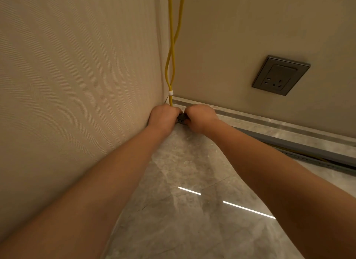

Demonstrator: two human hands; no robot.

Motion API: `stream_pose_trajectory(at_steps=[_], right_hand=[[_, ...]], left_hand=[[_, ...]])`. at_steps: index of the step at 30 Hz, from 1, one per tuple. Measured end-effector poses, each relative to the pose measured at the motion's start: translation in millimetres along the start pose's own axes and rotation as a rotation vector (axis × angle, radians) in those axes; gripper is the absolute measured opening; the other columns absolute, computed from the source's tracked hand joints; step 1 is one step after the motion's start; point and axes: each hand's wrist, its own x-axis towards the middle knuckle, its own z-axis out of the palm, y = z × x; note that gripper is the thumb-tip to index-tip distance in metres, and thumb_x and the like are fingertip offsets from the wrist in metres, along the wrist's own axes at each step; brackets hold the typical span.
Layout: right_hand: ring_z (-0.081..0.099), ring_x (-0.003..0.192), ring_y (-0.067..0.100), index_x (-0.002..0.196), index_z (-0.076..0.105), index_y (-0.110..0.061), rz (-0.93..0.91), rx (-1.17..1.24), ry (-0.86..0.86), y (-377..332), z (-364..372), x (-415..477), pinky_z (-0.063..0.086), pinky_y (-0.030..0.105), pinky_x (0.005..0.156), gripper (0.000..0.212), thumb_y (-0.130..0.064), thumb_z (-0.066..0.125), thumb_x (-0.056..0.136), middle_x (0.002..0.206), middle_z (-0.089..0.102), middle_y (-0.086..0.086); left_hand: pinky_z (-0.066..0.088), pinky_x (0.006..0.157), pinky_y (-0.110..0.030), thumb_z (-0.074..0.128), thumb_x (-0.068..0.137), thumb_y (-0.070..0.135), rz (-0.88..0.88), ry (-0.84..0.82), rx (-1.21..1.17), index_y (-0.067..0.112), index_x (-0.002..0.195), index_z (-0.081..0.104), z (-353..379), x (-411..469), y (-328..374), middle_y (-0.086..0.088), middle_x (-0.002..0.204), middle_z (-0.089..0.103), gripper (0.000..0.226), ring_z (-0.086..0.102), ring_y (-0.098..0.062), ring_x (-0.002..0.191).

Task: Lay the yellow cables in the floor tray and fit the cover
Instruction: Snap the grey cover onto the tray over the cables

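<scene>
Two yellow cables (172,46) hang down the room corner, bound by a white tie (170,93) just above the floor. My left hand (163,117) and my right hand (200,117) meet in the corner, both closed around the dark end of the grey floor tray (181,119). The tray (316,153) runs right along the skirting, with its grey cover tilted over a perforated base. A bit of yellow cable (306,153) shows inside it. The cables' lower ends are hidden behind my hands.
A grey wall socket (280,75) sits on the right wall above the marble skirting (269,117). A textured wall rises close on the left. Polished grey floor tiles (183,210) spread below my forearms.
</scene>
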Motion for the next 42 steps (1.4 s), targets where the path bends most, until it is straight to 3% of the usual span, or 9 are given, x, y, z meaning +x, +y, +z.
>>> stream_pose_trajectory(at_steps=[5,11,16,20,27,29,34,39,42], right_hand=[[0.062,0.092,0.034,0.102,0.062,-0.01,-0.058,-0.01,0.065,3,2,-4,0.04,0.035,0.064,0.026,-0.032,0.051,0.093,0.1,0.066,0.013],[0.062,0.083,0.031,0.092,0.06,-0.014,-0.013,-0.013,0.16,-5,7,-7,0.038,0.032,0.059,0.016,-0.028,0.055,0.086,0.095,0.065,0.009],[0.052,0.109,0.033,0.115,0.052,-0.008,-0.054,0.009,0.206,-1,26,-17,0.043,0.039,0.073,0.027,-0.026,0.047,0.095,0.119,0.055,0.014],[0.053,0.111,0.033,0.115,0.053,-0.009,-0.02,0.171,0.067,5,16,-10,0.044,0.039,0.081,0.033,-0.033,0.051,0.093,0.121,0.056,0.015],[0.061,0.09,0.031,0.111,0.068,-0.019,-0.063,0.146,-0.206,21,-21,-7,0.041,0.03,0.066,0.029,-0.021,0.057,0.084,0.103,0.069,0.01],[0.061,0.092,0.031,0.113,0.068,-0.018,-0.044,0.111,-0.188,21,-22,-9,0.043,0.031,0.066,0.031,-0.02,0.056,0.085,0.104,0.069,0.01],[0.061,0.093,0.031,0.108,0.061,-0.013,-0.005,-0.049,-0.093,8,-9,-15,0.039,0.032,0.064,0.023,-0.016,0.054,0.086,0.103,0.065,0.011],[0.061,0.086,0.031,0.102,0.058,-0.012,0.02,-0.058,0.0,3,-2,-18,0.037,0.032,0.061,0.019,-0.017,0.057,0.084,0.099,0.065,0.01],[0.062,0.089,0.034,0.102,0.057,-0.009,-0.009,-0.064,0.084,4,6,-19,0.036,0.032,0.061,0.019,-0.018,0.055,0.086,0.1,0.066,0.013]], left_hand=[[0.048,0.068,-0.033,0.054,0.095,0.032,0.025,-0.015,-0.013,0.026,0.11,0.069,-1,1,-2,-0.008,0.099,0.069,0.022,0.064,-0.028,0.091],[0.046,0.064,-0.037,0.05,0.096,0.032,0.014,0.115,0.03,0.02,0.101,0.07,10,-8,2,-0.011,0.088,0.07,0.023,0.064,-0.03,0.081],[0.043,0.046,-0.029,0.076,0.077,0.023,0.087,0.248,0.154,0.019,0.067,0.069,14,-17,6,-0.001,0.056,0.065,0.012,0.062,-0.021,0.052],[0.04,0.045,-0.027,0.081,0.069,0.02,0.112,0.261,0.207,0.02,0.063,0.067,15,-17,4,0.001,0.052,0.063,0.016,0.062,-0.018,0.05],[0.039,0.044,-0.023,0.084,0.06,0.021,0.074,0.16,0.236,0.021,0.06,0.068,9,-17,10,0.0,0.048,0.062,0.016,0.061,-0.018,0.047],[0.038,0.043,-0.021,0.084,0.06,0.024,0.044,0.139,0.295,0.022,0.06,0.069,5,-14,13,0.002,0.047,0.061,0.015,0.061,-0.015,0.047],[0.035,0.053,-0.029,0.063,0.086,0.019,0.014,0.037,0.267,0.024,0.088,0.07,8,-11,13,0.0,0.076,0.07,0.009,0.066,-0.018,0.072],[0.037,0.041,-0.023,0.086,0.056,0.024,0.055,0.153,0.321,0.023,0.058,0.068,4,-15,12,0.003,0.047,0.061,0.018,0.06,-0.013,0.046],[0.039,0.044,-0.025,0.086,0.055,0.018,0.083,0.292,0.241,0.019,0.061,0.068,8,-18,9,0.001,0.051,0.063,0.018,0.061,-0.018,0.051]])
